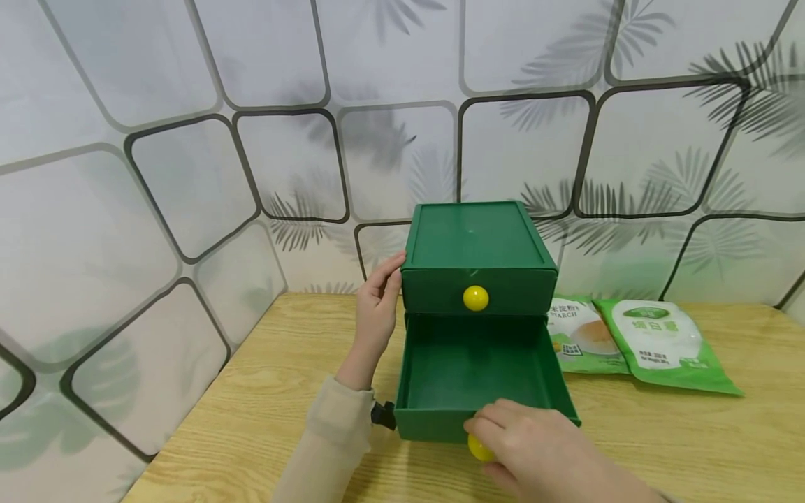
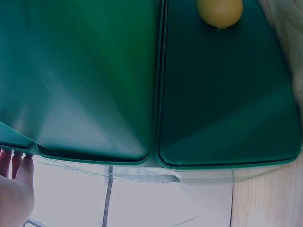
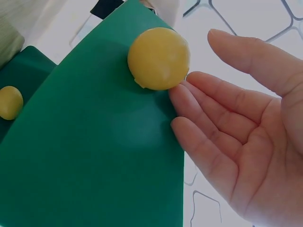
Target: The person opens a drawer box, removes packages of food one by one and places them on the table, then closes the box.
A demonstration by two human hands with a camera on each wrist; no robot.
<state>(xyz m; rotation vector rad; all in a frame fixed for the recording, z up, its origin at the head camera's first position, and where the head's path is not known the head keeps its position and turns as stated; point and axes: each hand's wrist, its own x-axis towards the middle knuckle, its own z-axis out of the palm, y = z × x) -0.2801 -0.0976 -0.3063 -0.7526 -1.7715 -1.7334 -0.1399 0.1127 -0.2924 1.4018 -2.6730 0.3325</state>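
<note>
A green drawer cabinet (image 1: 472, 234) stands on the table, its middle drawer (image 1: 468, 370) pulled out with a bare floor inside. The top drawer, pushed in, has a yellow knob (image 1: 476, 298). My left hand (image 1: 377, 314) rests against the cabinet's upper left side. In the right wrist view, fingertips of my right hand (image 3: 246, 137) touch the edge of the pulled-out drawer's front beside its yellow knob (image 3: 159, 58). The thumb stays apart from that knob. The left wrist view shows the closed bottom drawer (image 2: 227, 94), also with a knob.
Right of the cabinet, two green-and-white packets lie on the wooden table: a starch packet (image 1: 581, 339) partly behind the drawer, and a second packet (image 1: 666, 342) beside it. A patterned cloth backdrop (image 1: 402, 168) hangs behind and to the left.
</note>
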